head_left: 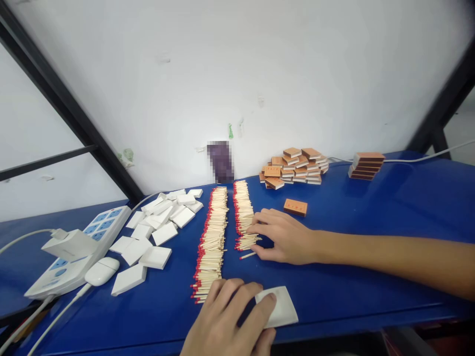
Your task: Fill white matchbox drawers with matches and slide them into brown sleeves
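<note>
At the front of the table my left hand (232, 319) is closed on a white matchbox tray (284, 307), its forefinger lying over the tray's left part. My right hand (280, 235) reaches in from the right, low over the shorter row of red-tipped matches (243, 205). Its thumb and fingers are apart, on either side of a few matches at the row's near end. One loose match (248, 255) lies by the thumb tip. A longer row of matches (213, 232) runs parallel on the left, its near end beside my left hand.
White trays (165, 232) lie scattered on the left, by a power strip (107, 225) with a charger and cables. Orange matchbox sleeves (297, 165) are heaped by the wall. A single orange box (296, 206) is behind my right hand; a stack (367, 165) stands farther right.
</note>
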`<state>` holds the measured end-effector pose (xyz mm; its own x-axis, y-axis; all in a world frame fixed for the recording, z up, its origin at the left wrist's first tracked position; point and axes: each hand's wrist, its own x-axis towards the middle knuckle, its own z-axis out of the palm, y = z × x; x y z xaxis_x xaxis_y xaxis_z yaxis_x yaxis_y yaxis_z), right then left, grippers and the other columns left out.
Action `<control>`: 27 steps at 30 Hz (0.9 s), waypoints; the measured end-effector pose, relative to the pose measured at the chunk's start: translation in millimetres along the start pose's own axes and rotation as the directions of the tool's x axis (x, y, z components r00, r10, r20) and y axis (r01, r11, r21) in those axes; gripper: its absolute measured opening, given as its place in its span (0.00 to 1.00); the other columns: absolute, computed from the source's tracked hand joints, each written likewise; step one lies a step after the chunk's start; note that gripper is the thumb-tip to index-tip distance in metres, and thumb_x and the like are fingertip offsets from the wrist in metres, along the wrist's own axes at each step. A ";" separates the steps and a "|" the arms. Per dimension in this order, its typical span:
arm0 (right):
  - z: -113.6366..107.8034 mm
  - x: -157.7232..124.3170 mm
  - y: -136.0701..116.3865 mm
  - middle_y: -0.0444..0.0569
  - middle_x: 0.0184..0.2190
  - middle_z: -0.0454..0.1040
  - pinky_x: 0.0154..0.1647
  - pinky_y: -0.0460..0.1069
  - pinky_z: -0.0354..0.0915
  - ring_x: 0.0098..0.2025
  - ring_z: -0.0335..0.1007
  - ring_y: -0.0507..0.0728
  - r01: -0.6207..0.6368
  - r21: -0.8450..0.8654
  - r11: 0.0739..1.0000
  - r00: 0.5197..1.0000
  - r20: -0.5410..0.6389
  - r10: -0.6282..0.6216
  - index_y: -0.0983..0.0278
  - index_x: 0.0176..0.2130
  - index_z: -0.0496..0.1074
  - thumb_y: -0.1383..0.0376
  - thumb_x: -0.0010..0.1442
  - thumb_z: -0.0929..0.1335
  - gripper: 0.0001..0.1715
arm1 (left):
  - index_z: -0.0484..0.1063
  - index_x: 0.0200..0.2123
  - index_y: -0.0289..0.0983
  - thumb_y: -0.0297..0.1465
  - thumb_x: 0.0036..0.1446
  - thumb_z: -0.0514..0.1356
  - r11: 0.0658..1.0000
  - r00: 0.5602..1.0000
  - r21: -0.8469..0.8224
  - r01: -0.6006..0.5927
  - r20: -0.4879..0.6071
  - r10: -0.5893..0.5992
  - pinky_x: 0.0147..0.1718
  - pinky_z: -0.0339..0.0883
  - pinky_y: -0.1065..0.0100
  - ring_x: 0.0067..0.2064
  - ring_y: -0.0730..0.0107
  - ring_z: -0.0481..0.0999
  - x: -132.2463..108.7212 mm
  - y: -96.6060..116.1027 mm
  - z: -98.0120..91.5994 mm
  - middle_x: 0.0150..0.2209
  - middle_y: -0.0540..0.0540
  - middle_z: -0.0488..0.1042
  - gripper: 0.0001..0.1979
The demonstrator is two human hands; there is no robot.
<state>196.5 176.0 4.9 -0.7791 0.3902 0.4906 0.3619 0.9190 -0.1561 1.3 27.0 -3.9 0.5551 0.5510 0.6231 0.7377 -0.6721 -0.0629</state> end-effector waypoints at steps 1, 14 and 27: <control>0.1 0.1 0.2 0.53 0.43 0.76 0.47 0.56 0.64 0.43 0.70 0.60 0.000 0.005 1.000 1.000 0.003 0.000 0.65 0.45 0.76 0.59 0.65 0.68 0.14 | 0.75 0.49 0.39 0.30 0.68 0.53 1.000 1.000 0.001 -0.001 0.001 0.001 0.39 0.72 0.59 0.39 0.60 0.76 0.4 -0.1 0.1 0.43 0.47 0.80 0.13; -2.7 1.7 -0.1 0.55 0.48 0.76 0.50 0.59 0.64 0.45 0.71 0.62 -0.034 0.012 0.999 0.998 0.050 0.033 0.66 0.50 0.76 0.59 0.65 0.67 0.18 | 0.76 0.48 0.39 0.29 0.66 0.55 1.000 1.000 -0.002 0.010 -0.001 -0.010 0.40 0.74 0.61 0.40 0.62 0.76 2.8 1.8 -2.1 0.42 0.46 0.80 0.12; -5.7 3.1 1.0 0.55 0.46 0.75 0.47 0.57 0.61 0.44 0.70 0.61 -0.039 0.047 0.998 0.993 0.118 0.033 0.67 0.47 0.75 0.58 0.66 0.67 0.16 | 0.76 0.47 0.40 0.28 0.65 0.56 1.000 1.000 -0.008 0.020 0.007 -0.019 0.40 0.73 0.61 0.40 0.62 0.76 4.6 2.5 -0.6 0.43 0.47 0.80 0.12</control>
<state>197.3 177.8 11.1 -0.8215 0.4243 0.3809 0.3673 0.9048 -0.2155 5.5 27.6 -0.7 0.5434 0.5675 0.6186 0.7452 -0.6654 -0.0442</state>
